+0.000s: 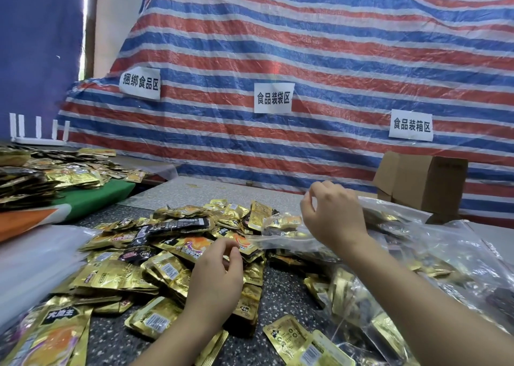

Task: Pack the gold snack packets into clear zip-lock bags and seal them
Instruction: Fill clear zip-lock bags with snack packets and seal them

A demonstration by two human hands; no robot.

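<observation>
Fingers (233, 250) above packet-strewn speckled table (116, 343)

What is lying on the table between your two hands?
In the head view, loose gold snack packets from the heap fill the stretch between the left hand and the right hand, along with the clear zip-lock bag.

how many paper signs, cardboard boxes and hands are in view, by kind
paper signs: 3
cardboard boxes: 1
hands: 2, left hand, right hand
total: 6
</observation>
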